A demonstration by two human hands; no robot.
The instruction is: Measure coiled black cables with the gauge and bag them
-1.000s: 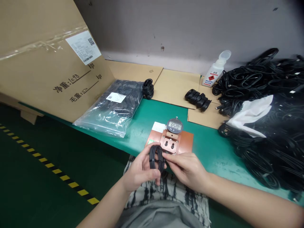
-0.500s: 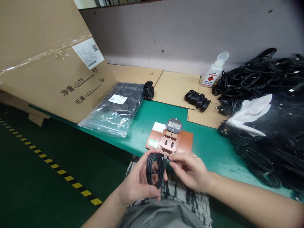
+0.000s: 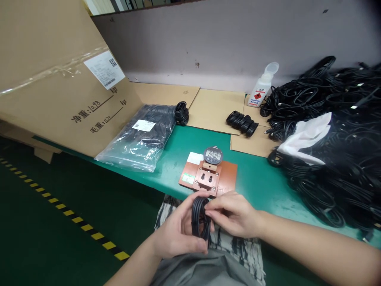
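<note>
A coiled black cable is wrapped in the fingers of my left hand, just in front of the table edge. My right hand pinches at the coil's upper right side, and its fingertips hide the cable end. Beyond both hands, a copper-coloured measuring fixture lies on the table. Its round digital gauge reads about 0.000.
Tangled black cables with a white cloth fill the right side. A white bottle with its lid up stands behind. Coiled cables rest on cardboard. At left are a bagged bundle and a large carton.
The coil and both hands have drawn slightly away from the fixture, and the cable's plug no longer shows at its edge. The gauge reading has gone from about 5.221 to 0.000.
</note>
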